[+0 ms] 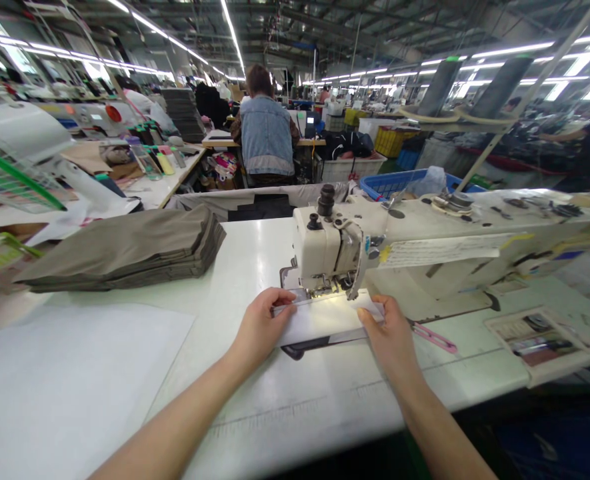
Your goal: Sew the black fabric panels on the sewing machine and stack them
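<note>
A folded white strip, cloth or paper, (327,319) lies across the bed of a cream sewing machine (325,243), close in front of its presser foot. My left hand (267,320) pinches the strip's left end between thumb and fingers. At the other end, my right hand (387,327) grips it with the thumb on top and the fingers behind. Lamp light falls on the strip's middle. A dark edge shows under its near side. The needle point is too small to make out.
Left of the machine lies a stack of olive-brown cut fabric (129,250), with a large white sheet (75,367) nearer me. A pink-handled tool (433,337) rests beside my right hand. An inset parts tray (535,340) sits farther right. Ahead, a person in a denim vest (266,137) faces away.
</note>
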A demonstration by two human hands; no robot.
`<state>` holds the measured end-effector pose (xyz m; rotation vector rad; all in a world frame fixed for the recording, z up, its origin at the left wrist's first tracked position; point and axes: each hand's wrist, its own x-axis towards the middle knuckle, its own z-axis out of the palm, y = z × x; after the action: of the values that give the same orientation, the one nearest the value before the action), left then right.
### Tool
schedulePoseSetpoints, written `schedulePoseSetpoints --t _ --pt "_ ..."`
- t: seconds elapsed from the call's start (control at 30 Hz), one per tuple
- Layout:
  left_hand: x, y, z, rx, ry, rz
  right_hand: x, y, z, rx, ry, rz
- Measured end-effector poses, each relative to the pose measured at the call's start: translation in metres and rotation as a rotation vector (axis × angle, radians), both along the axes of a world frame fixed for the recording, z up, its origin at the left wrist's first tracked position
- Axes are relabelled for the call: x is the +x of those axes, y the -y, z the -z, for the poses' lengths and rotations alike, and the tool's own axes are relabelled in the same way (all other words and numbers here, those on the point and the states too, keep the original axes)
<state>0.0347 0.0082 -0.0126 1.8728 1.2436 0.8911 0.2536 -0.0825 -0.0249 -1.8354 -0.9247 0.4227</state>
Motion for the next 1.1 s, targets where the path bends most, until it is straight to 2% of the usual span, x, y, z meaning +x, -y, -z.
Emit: schedulePoseSetpoints --t 0.63,1.1 --pt "-0.0025 -0.0033 0.0012 -0.035 0.010 -0.020 0.0016 -0.0011 0.0040 0.026 0.002 0.012" --pt "-0.0023 -0.0011 -0.0024 -0.011 0.037 -0.004 -0.0010 0.0000 0.0005 0.036 -0.009 0.005"
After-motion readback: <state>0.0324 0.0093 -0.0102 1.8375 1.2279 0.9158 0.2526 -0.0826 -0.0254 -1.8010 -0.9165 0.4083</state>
